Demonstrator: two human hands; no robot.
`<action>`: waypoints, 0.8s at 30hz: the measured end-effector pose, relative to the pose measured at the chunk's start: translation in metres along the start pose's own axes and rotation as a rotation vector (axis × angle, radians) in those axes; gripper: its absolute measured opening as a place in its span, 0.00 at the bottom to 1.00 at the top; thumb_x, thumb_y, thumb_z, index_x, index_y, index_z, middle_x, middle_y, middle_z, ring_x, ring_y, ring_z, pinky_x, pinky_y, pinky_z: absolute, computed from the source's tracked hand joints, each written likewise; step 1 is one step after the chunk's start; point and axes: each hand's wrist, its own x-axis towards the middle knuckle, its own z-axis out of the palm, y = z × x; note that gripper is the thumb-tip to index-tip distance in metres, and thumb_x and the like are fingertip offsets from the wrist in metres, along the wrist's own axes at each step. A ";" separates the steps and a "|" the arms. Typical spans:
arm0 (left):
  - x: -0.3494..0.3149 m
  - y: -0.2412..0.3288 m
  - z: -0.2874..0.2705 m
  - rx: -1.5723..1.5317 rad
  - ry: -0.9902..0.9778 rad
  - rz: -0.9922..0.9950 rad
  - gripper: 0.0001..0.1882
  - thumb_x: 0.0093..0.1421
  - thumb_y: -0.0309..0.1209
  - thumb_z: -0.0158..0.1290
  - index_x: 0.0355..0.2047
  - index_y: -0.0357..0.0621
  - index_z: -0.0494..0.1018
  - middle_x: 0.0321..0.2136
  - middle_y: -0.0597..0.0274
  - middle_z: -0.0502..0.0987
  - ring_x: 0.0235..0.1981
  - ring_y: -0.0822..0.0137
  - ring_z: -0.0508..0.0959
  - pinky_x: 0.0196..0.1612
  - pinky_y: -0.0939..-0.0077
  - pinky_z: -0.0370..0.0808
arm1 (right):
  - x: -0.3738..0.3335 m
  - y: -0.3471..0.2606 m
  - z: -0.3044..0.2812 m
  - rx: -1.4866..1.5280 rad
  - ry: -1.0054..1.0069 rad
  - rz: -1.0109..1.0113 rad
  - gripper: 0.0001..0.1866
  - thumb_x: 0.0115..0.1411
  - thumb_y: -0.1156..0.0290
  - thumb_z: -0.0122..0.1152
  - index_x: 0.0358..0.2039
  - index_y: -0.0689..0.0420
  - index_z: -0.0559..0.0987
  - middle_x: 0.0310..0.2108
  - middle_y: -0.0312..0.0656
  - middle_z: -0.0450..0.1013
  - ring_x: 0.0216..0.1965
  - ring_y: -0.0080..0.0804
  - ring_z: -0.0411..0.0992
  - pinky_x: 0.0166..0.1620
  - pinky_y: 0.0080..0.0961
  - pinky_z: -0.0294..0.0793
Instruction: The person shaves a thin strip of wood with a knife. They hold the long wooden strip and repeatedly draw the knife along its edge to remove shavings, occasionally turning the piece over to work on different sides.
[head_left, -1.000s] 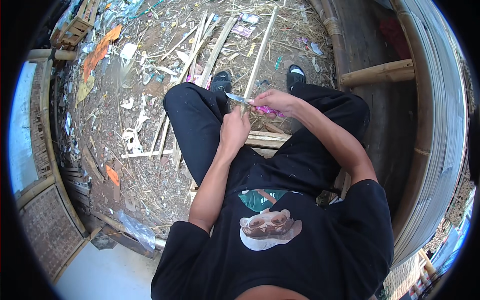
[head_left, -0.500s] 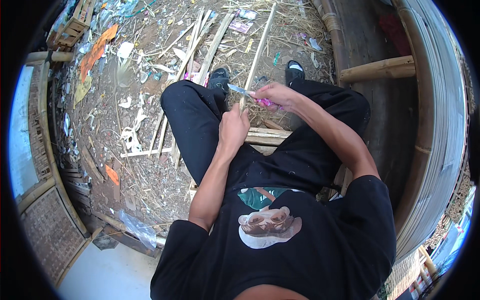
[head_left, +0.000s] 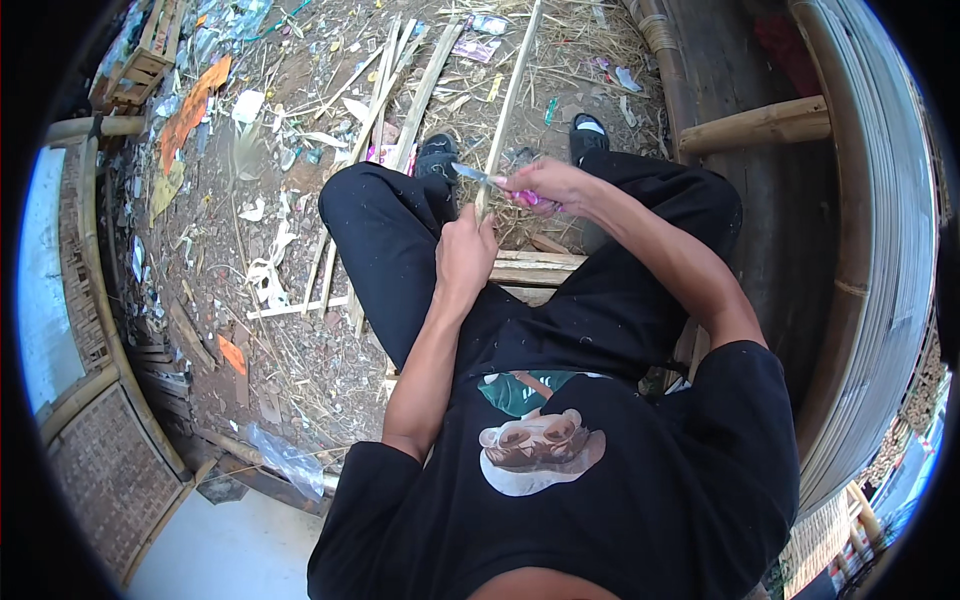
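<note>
1. Holds a long pale wooden strip [head_left: 514, 90] over the gap between the knees, gripped at its near part and running away to the far side, leaning slightly right, out past the far edge of view
2. Wraps the left hand [head_left: 465, 255] around that near part, with fingers curled closed on the wood and knuckles toward the far side
3. Grasps a knife by its pink handle [head_left: 532, 201] in the right hand [head_left: 550, 184], with fingers closed around it, just right of the strip and a little farther out than the left hand
4. Points the blade [head_left: 468, 172] leftward across the strip's long axis, steeply crosswise rather than along it, just beyond the left hand, with tip slightly farther than heel
5. Puts the left hand nearest to the strip, directly on it, and the right hand just beside it on the right
6. Cannot tell clearly whether touching or only crossing above at the blade, being small in view and close to the fingers
7. Sits with knees apart in dark trousers [head_left: 385, 265], with a wooden crosspiece [head_left: 538, 266] showing between the thighs, on the near side of the strip
8. Rests dark footwear [head_left: 437, 158] on littered ground at the far side, left and right of the strip
9. Has loose pale slats [head_left: 428, 100] lying to the far left, and an orange sheet [head_left: 193, 110] farther left
</note>
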 end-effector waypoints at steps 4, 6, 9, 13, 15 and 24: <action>-0.003 0.002 0.002 0.002 0.010 0.023 0.10 0.61 0.29 0.50 0.32 0.32 0.70 0.21 0.34 0.74 0.28 0.37 0.76 0.29 0.51 0.71 | 0.008 -0.013 -0.026 -0.002 -0.007 0.031 0.12 0.63 0.63 0.58 0.27 0.58 0.76 0.17 0.29 0.66 0.11 0.12 0.53 0.14 0.17 0.46; -0.002 0.003 0.000 0.016 -0.014 0.000 0.10 0.62 0.29 0.50 0.33 0.32 0.70 0.21 0.35 0.74 0.28 0.37 0.76 0.29 0.51 0.71 | 0.010 -0.016 -0.028 0.027 0.073 -0.030 0.15 0.64 0.61 0.56 0.26 0.57 0.74 0.16 0.27 0.65 0.11 0.12 0.52 0.14 0.17 0.45; -0.004 -0.003 0.001 0.015 0.008 0.015 0.10 0.62 0.30 0.50 0.32 0.31 0.70 0.21 0.35 0.74 0.28 0.37 0.76 0.29 0.50 0.71 | 0.001 0.015 0.004 0.048 -0.140 0.098 0.14 0.63 0.62 0.58 0.24 0.56 0.75 0.16 0.28 0.65 0.10 0.14 0.53 0.14 0.16 0.46; -0.003 0.003 0.002 0.018 0.001 0.031 0.10 0.61 0.30 0.50 0.32 0.31 0.70 0.21 0.34 0.74 0.28 0.36 0.76 0.29 0.49 0.72 | 0.011 -0.018 -0.035 0.138 -0.016 0.049 0.11 0.62 0.65 0.59 0.26 0.56 0.75 0.16 0.27 0.64 0.10 0.13 0.51 0.14 0.17 0.45; -0.002 -0.001 0.001 0.050 0.002 0.007 0.10 0.61 0.30 0.50 0.32 0.31 0.70 0.21 0.34 0.74 0.28 0.36 0.76 0.30 0.48 0.72 | 0.006 -0.008 -0.009 0.065 -0.047 0.089 0.11 0.63 0.64 0.59 0.26 0.56 0.75 0.16 0.27 0.65 0.10 0.12 0.52 0.14 0.16 0.45; -0.003 -0.006 0.001 0.017 0.029 0.007 0.11 0.61 0.31 0.50 0.31 0.31 0.70 0.21 0.34 0.74 0.28 0.36 0.76 0.30 0.48 0.72 | -0.002 -0.004 0.007 0.022 -0.093 0.100 0.13 0.63 0.62 0.58 0.25 0.56 0.74 0.17 0.30 0.66 0.11 0.13 0.52 0.14 0.14 0.45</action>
